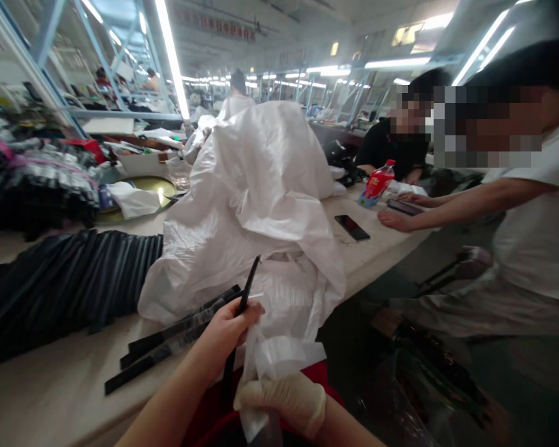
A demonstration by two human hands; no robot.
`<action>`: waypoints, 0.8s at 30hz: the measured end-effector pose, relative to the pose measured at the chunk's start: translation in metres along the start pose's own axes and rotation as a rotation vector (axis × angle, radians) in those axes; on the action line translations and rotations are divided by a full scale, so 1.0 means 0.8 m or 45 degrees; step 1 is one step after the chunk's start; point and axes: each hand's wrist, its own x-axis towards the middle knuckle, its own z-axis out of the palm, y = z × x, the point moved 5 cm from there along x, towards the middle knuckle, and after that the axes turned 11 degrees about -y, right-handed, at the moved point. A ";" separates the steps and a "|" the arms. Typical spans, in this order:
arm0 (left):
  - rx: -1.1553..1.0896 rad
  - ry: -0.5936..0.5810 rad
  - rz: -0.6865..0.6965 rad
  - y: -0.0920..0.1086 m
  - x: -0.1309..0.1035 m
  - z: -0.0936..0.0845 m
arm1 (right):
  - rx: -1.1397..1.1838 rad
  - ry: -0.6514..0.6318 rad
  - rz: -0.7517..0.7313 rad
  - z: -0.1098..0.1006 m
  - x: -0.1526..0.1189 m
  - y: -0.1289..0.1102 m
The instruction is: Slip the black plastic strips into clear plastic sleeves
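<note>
My left hand, bare, is closed around a narrow black strap that stands up past the thumb and hangs down below the fist. Its fingertips also meet the edge of a clear plastic sleeve. Lower down, my right hand, in a pale glove, grips that sleeve with the fingers folded over it. Several black straps partly wrapped in clear plastic lie on the table just left of my hands. Behind them, a large white sack is heaped on the table.
Many black straps lie in a row on the left of the table. A phone and a red-labelled bottle are to the right. One co-worker leans on the table edge; another person sits beyond.
</note>
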 end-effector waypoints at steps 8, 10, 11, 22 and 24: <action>0.237 -0.150 -0.007 -0.020 -0.006 -0.012 | 0.372 0.409 -0.516 -0.088 -0.014 -0.046; 0.317 -0.160 -0.035 -0.029 -0.022 -0.016 | 0.372 0.536 -0.653 -0.106 -0.017 -0.056; 0.369 -0.154 -0.036 -0.032 -0.032 -0.016 | 0.383 0.597 -0.686 -0.112 -0.018 -0.058; 0.662 -0.288 0.002 -0.022 -0.054 0.012 | 0.219 0.963 -0.785 -0.120 -0.021 -0.047; 0.713 -0.241 0.011 -0.022 -0.052 0.006 | 0.012 0.964 -0.789 -0.115 -0.029 -0.054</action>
